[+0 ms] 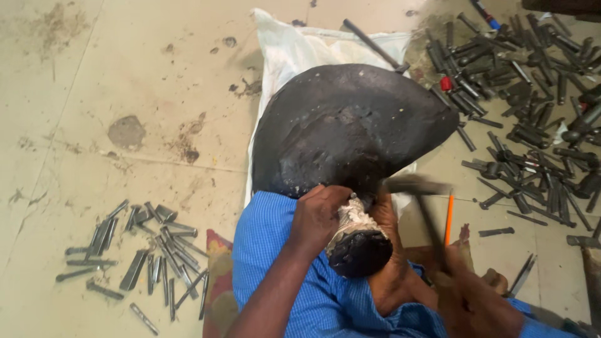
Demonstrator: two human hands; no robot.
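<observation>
Grey steel punches and chisels (134,253) lie scattered on the pale concrete floor (94,144) at far left, well apart from the hands. Centre: a large black, pitch-coated dome (350,125) rests on a white sack (294,50), its narrow neck, a pale crusted band with a black end (358,241), pointing toward the person, over the blue checked cloth (282,250) on the lap. The left hand (319,216) closes on this neck from the left side, fingers curled against it. Right of the neck, an orange pencil (448,219) lies on the floor. The right hand (466,297), motion-blurred, is wrapped around the handle of a hammer (416,186), whose dark head hangs just beside the dome's lower edge. Far right: a dense heap of dark metal tools (526,94) on the floor.
</observation>
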